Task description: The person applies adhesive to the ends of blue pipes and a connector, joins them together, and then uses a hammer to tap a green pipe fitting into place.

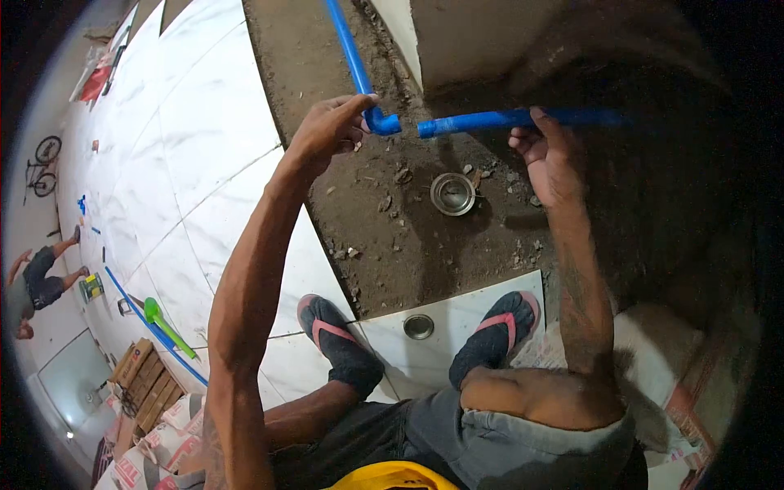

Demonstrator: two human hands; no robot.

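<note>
My left hand [335,131] is closed around a blue pipe elbow [382,123] fitted on the end of a blue pipe [349,49] that runs up out of the top of view. My right hand [549,155] grips a second blue pipe [474,122], thumb on top and fingers beneath. The open end of this pipe faces the mouth of the elbow, with a small gap between them. Below the gap, a round, shiny open container [452,194] sits on the dirt.
Bare dirt [384,245] with stone chips lies beside white tiles [196,147]. A wall corner [408,49] rises ahead. My sandalled feet flank a round metal piece [418,327]. At left are a green tool [167,327], a long blue pipe [139,302], wooden crate [147,380] and another person [41,278].
</note>
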